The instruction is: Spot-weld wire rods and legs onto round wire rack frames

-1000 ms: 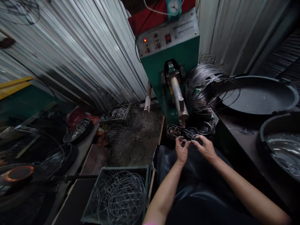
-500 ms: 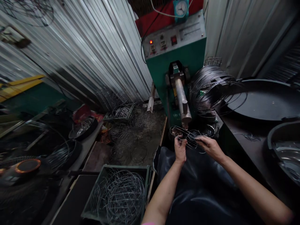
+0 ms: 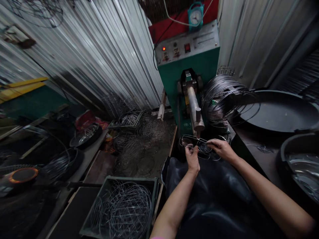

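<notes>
Left hand [image 3: 192,160] and right hand [image 3: 223,150] are both pinched nearly closed on this skinny silvery wire loop [image 3: 203,140], long axis crosswise just under the grey cylindrical metal arm [image 3: 193,104].

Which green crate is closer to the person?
The front crate, at the picture's bottom; the other green crate sits farther back, near the metal wall.

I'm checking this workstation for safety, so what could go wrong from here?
Pinching: the bare left hand and right hand hold the wire piece seemingly close to the tip of the metal arm, so fingers might get caught if it moved.

Unexpected movement: the red light is lit, so the green machine may be powered.

Scratches: loops jutting from the wire coil could snag a reaching hand.
</notes>
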`<state>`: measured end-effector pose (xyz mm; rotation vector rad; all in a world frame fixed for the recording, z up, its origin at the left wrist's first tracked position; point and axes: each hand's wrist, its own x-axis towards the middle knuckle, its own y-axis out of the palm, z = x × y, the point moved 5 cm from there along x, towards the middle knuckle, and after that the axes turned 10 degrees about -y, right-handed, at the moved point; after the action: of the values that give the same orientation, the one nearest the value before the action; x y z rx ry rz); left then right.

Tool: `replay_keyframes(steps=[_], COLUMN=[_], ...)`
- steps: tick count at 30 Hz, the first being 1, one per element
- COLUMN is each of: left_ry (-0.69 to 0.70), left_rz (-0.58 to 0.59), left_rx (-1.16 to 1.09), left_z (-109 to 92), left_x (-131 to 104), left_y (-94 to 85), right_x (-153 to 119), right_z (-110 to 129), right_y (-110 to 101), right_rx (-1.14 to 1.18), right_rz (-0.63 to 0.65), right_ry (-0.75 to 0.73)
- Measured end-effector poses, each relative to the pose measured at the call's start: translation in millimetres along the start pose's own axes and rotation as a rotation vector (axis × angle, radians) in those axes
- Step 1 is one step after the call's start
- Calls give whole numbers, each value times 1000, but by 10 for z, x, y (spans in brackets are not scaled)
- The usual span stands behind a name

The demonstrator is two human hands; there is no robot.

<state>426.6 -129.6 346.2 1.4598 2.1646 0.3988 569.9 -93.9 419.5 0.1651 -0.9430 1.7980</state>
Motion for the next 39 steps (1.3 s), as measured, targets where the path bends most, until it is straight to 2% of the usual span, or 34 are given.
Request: replay_keyframes(steps=[11, 14, 18, 20, 22, 29, 34, 39], left_ry=[-17, -27, -86, -122, -162, -248, -214, -240], left_rz=[-62, -45, -3, -2, -29, -147, -166, -180], left_rx=[-1, -12, -76, -129, -177, -292, -273, -297], left_z=[-15, 10, 39, 59, 79, 23, -46, -20], left_x=[-16, 7, 22, 19, 14, 81, 168, 177], left_y=[43, 32, 19, -13, -71, -276, -324, -326], right_x=[152, -23, -406, -485, -430, 82, 140, 139], right_z=[-20, -77, -192, -213, -196, -20, -13, -11], right_y=[-33, -111, -304, -335, -316, -107, 13, 64], right_rx=[42, 39, -19, 5, 35, -18, -160, -311], right_rz=[77, 27, -107, -92, -35, 125, 148, 157], right_ry=[47, 37, 133, 160, 141, -62, -113, -129])
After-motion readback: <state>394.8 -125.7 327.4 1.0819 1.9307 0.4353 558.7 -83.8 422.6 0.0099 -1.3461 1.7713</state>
